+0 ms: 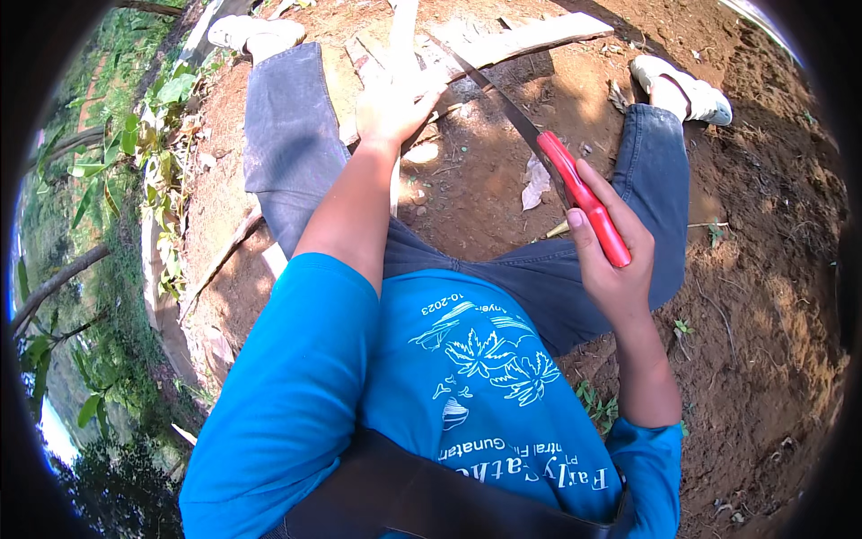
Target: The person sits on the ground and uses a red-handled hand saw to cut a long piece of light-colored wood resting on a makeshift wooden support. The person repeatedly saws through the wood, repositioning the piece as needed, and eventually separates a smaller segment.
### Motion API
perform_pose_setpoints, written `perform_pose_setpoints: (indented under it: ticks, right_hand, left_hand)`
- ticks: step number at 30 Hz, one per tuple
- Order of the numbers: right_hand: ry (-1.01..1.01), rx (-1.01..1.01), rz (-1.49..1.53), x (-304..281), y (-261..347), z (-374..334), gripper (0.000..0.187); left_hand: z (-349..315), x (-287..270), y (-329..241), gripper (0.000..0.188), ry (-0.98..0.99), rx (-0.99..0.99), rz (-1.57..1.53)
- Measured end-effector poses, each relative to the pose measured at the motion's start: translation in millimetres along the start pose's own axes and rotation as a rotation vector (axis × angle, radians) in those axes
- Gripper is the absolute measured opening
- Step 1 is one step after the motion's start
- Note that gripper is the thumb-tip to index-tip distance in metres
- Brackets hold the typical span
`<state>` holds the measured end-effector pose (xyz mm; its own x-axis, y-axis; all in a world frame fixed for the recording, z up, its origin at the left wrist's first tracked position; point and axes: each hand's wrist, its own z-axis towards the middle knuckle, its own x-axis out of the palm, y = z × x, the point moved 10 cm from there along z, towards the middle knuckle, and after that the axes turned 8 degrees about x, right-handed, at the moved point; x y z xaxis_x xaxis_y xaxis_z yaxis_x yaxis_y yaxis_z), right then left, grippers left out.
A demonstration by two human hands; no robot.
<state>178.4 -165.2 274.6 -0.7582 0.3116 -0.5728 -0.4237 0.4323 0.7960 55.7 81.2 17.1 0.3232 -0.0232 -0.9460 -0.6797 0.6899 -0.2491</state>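
Note:
My right hand (615, 242) is wrapped round the red handle of a long machete (516, 117). Its narrow dark blade slants up and leftward, the tip ending near the planks ahead of me. In strong sunlight, my left hand (395, 103) closes round a pale wooden strip (405, 27). The strip runs away from me past the fingers, and its lower end shows below the wrist. Glare washes out the left fingertips. The blade's tip is just right of the left hand, with no contact that I can make out.
A weathered plank (552, 38) lies across other wood pieces between my feet. My outstretched legs in dark jeans (292, 126) flank the brown soil. A dry leaf (536, 184) rests below the blade. Green plants (166, 189) and an edging beam (154, 269) border the left side.

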Motion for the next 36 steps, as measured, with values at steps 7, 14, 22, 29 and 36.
perform_pose_setpoints:
  ticks: [7, 14, 22, 29, 36]
  right_hand:
    - [-0.001, -0.075, -0.1, -20, 19, -13, 0.044]
    - [-0.004, 0.019, 0.061, 32, -27, 60, 0.043]
    - [-0.018, -0.01, -0.054, 20, -33, 24, 0.046]
    - [0.042, -0.007, -0.139, -22, 1, -16, 0.045]
    - [-0.006, -0.02, 0.089, 50, -33, 56, 0.045]
  left_hand:
    - [-5, -31, -12, 0.048, -0.059, 0.036, -0.108]
    - [-11, -37, -15, 0.041, -0.226, 0.138, -0.169]
    - [-13, -42, -30, 0.027, -0.312, 0.377, 0.062]
    - [-9, -50, -30, 0.041, -0.136, 0.231, -0.07]
    - [-10, -26, -17, 0.084, -0.137, 0.14, -0.008]
